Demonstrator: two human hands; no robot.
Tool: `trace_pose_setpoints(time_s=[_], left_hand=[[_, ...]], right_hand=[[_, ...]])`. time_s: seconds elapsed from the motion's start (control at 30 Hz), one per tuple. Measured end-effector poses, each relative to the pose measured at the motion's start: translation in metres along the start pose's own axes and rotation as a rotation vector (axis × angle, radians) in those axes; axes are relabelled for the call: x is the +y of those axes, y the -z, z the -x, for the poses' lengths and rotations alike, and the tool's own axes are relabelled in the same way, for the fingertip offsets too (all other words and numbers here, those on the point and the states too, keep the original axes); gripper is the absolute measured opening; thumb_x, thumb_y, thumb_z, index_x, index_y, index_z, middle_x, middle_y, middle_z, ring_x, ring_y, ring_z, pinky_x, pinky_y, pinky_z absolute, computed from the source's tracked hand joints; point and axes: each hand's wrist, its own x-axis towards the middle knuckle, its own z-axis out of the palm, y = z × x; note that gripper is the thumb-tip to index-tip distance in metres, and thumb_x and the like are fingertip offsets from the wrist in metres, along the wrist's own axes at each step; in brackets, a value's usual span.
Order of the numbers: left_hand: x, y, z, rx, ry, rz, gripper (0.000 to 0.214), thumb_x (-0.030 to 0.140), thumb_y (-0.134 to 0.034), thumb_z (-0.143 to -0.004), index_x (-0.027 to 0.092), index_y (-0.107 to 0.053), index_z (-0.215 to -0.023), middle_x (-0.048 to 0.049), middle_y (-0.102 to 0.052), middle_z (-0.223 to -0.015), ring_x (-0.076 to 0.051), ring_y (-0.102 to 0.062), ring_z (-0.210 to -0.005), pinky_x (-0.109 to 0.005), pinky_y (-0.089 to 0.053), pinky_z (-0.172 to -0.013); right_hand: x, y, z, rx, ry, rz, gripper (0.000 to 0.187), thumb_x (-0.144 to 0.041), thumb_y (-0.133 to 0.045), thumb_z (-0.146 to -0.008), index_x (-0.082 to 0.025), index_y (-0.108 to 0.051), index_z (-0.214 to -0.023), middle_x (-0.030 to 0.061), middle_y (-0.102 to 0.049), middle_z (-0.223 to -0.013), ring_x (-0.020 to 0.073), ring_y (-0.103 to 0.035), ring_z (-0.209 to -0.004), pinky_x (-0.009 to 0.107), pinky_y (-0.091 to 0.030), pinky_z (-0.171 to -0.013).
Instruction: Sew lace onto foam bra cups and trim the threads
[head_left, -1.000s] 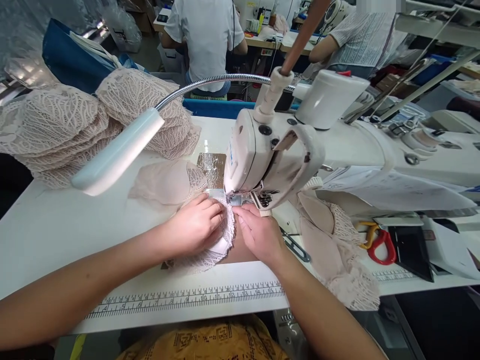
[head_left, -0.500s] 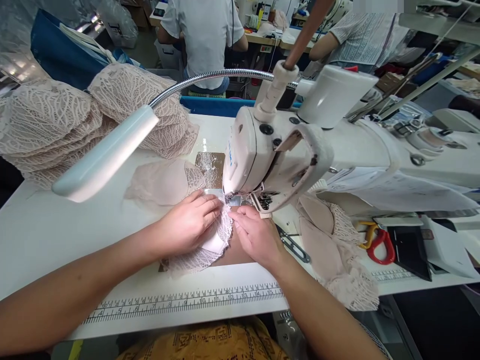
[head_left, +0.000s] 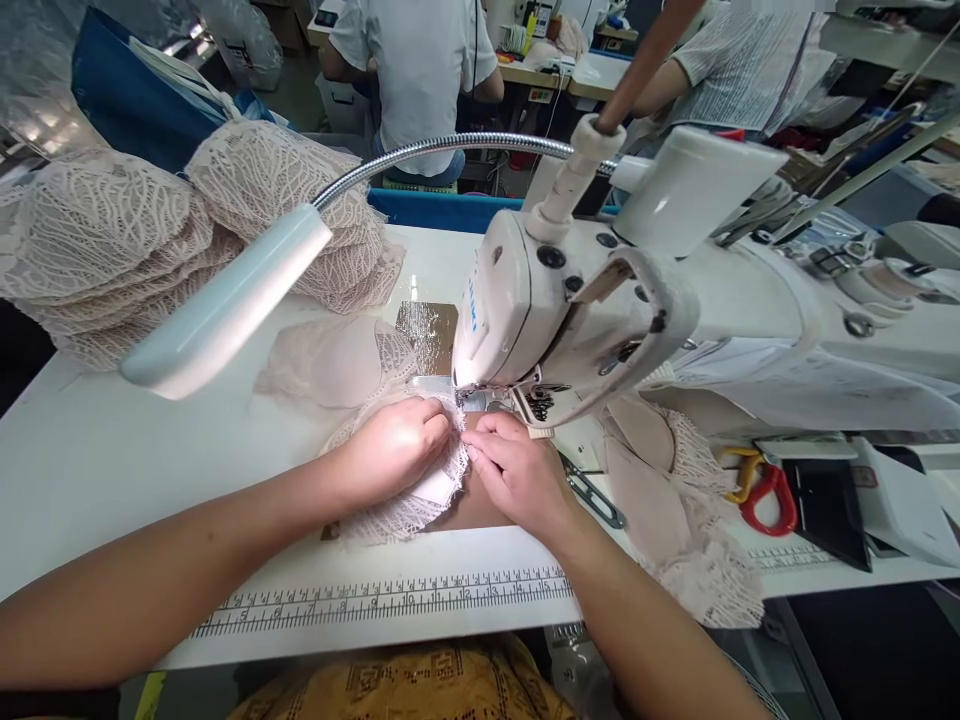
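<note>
A pale pink lace bra cup [head_left: 397, 518] lies under the needle end of the white sewing machine [head_left: 499, 300], its scalloped edge toward the right. My left hand [head_left: 401, 447] rests on top of the cup with its fingers curled in, gripping the lace close to the presser foot. At the cup's right edge, my right hand [head_left: 521, 470] pinches the lace border between thumb and forefinger, just in front of the needle. The needle tip itself is too small to make out. Behind my left hand lies another sheer lace-trimmed cup [head_left: 330, 360], flat on the table.
Stacked lace cups [head_left: 112, 235] stand at the left, below a lamp [head_left: 225, 305] on a bendable neck. To the right lie more beige cups [head_left: 652, 500], a dark metal tool [head_left: 596, 497] and red-handled scissors [head_left: 772, 500]. A ruler strip [head_left: 405, 598] runs along the front edge. Two people sit beyond.
My left hand has gone from fingers laid flat on the cup to fingers curled in, and more lace shows behind it. My right hand stays at the edge. The view has shifted slightly.
</note>
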Motion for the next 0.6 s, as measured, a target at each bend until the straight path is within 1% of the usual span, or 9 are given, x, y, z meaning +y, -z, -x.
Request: trace_pose_setpoints(time_s=[0.1, 0.2, 0.27, 0.33, 0.4, 0.47, 0.53, 0.6], left_hand=[[-0.0017, 0.0046, 0.0011, -0.011, 0.059, 0.112, 0.026, 0.020, -0.047, -0.095, 0.012, -0.062, -0.076, -0.0061, -0.059, -0.073, -0.017, -0.055, -0.066, -0.028, -0.046, -0.060], [-0.0032, 0.0080, 0.0021, -0.001, 0.121, 0.259, 0.020, 0.021, -0.050, -0.094, 0.013, -0.064, -0.081, -0.0074, -0.064, -0.080, -0.018, -0.060, -0.074, -0.029, -0.050, -0.068], [-0.0042, 0.0086, 0.0023, 0.011, 0.171, 0.355, 0.018, 0.021, -0.052, -0.093, 0.013, -0.065, -0.082, -0.0074, -0.065, -0.083, -0.018, -0.061, -0.078, -0.029, -0.052, -0.071], [-0.0049, 0.0080, 0.0025, 0.020, 0.204, 0.406, 0.019, 0.022, -0.052, -0.092, 0.013, -0.065, -0.081, -0.0074, -0.065, -0.084, -0.017, -0.061, -0.078, -0.029, -0.052, -0.071], [-0.0047, 0.0070, 0.0029, 0.012, 0.179, 0.389, 0.020, 0.022, -0.052, -0.093, 0.013, -0.066, -0.082, -0.0081, -0.066, -0.084, -0.018, -0.061, -0.079, -0.031, -0.052, -0.072], [-0.0040, 0.0060, 0.0032, 0.003, 0.124, 0.320, 0.020, 0.021, -0.051, -0.093, 0.012, -0.067, -0.084, -0.0086, -0.066, -0.084, -0.019, -0.061, -0.079, -0.032, -0.051, -0.071], [-0.0034, 0.0057, 0.0032, -0.001, 0.090, 0.271, 0.021, 0.021, -0.050, -0.093, 0.012, -0.067, -0.086, -0.0086, -0.066, -0.083, -0.019, -0.060, -0.077, -0.031, -0.051, -0.069], [-0.0035, 0.0060, 0.0026, -0.005, 0.105, 0.283, 0.021, 0.021, -0.050, -0.093, 0.012, -0.067, -0.084, -0.0083, -0.065, -0.083, -0.019, -0.060, -0.076, -0.031, -0.050, -0.068]], right_hand=[[0.0009, 0.0000, 0.0008, 0.011, 0.026, -0.014, 0.024, -0.014, -0.052, -0.089, -0.021, -0.074, -0.095, 0.0051, -0.065, -0.083, 0.0173, -0.059, -0.077, 0.027, -0.044, -0.065], [0.0013, -0.0005, 0.0011, 0.009, 0.055, -0.015, 0.027, -0.015, -0.051, -0.089, -0.020, -0.073, -0.104, 0.0061, -0.066, -0.086, 0.0178, -0.060, -0.079, 0.027, -0.045, -0.065], [0.0012, -0.0008, 0.0011, -0.015, 0.071, -0.003, 0.029, -0.016, -0.051, -0.090, -0.019, -0.071, -0.109, 0.0069, -0.066, -0.088, 0.0184, -0.060, -0.080, 0.028, -0.046, -0.066], [0.0009, -0.0008, 0.0012, -0.019, 0.066, 0.001, 0.030, -0.016, -0.051, -0.089, -0.019, -0.070, -0.112, 0.0069, -0.066, -0.088, 0.0188, -0.061, -0.080, 0.028, -0.047, -0.066], [0.0008, -0.0009, 0.0016, 0.013, 0.041, -0.010, 0.028, -0.017, -0.051, -0.090, -0.020, -0.070, -0.110, 0.0063, -0.067, -0.088, 0.0186, -0.062, -0.080, 0.028, -0.047, -0.068], [0.0007, -0.0011, 0.0017, 0.048, 0.012, -0.019, 0.024, -0.019, -0.053, -0.090, -0.020, -0.070, -0.107, 0.0056, -0.067, -0.087, 0.0183, -0.062, -0.078, 0.028, -0.048, -0.069], [0.0004, -0.0017, 0.0011, 0.044, 0.001, -0.005, 0.022, -0.019, -0.054, -0.089, -0.021, -0.070, -0.104, 0.0051, -0.067, -0.086, 0.0183, -0.062, -0.078, 0.028, -0.047, -0.068], [-0.0002, -0.0026, -0.0001, 0.019, -0.001, 0.025, 0.023, -0.016, -0.054, -0.087, -0.023, -0.070, -0.101, 0.0047, -0.066, -0.085, 0.0183, -0.061, -0.078, 0.027, -0.046, -0.068]])
